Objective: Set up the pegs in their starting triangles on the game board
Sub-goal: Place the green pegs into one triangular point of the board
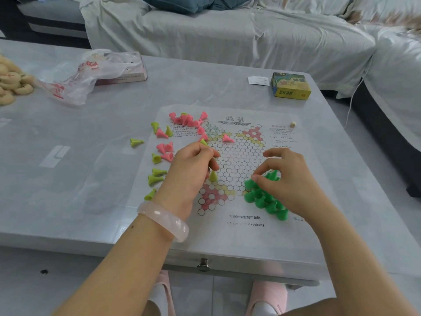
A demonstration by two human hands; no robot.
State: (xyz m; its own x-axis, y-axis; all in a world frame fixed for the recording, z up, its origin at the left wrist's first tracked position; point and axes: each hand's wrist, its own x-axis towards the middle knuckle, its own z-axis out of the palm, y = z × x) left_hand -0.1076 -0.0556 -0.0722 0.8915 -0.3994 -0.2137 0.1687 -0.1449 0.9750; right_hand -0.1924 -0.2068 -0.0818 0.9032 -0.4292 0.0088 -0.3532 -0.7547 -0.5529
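A paper game board (pixel 237 160) printed with hexagon cells lies on the grey table. Several dark green pegs (pixel 262 198) stand packed in its near right triangle. My right hand (pixel 289 179) hovers over them, fingers curled and pinching a green peg at the cluster's top. My left hand (pixel 193 165) holds a yellow-green peg (pixel 203 141) between curled fingers; another yellow-green peg (pixel 213 176) stands on the board just below it. Loose pink pegs (pixel 186 120) and yellow-green pegs (pixel 157 176) lie scattered along the board's left side. One pink peg (pixel 227 138) lies on the board.
A yellow-green game box (pixel 291 86) and a white card (pixel 258 80) sit at the far right of the table. A small die (pixel 293 124) rests on the paper. A plastic bag (pixel 86 74) over a pink box and beige round pieces (pixel 11 83) lie far left. A covered sofa stands behind.
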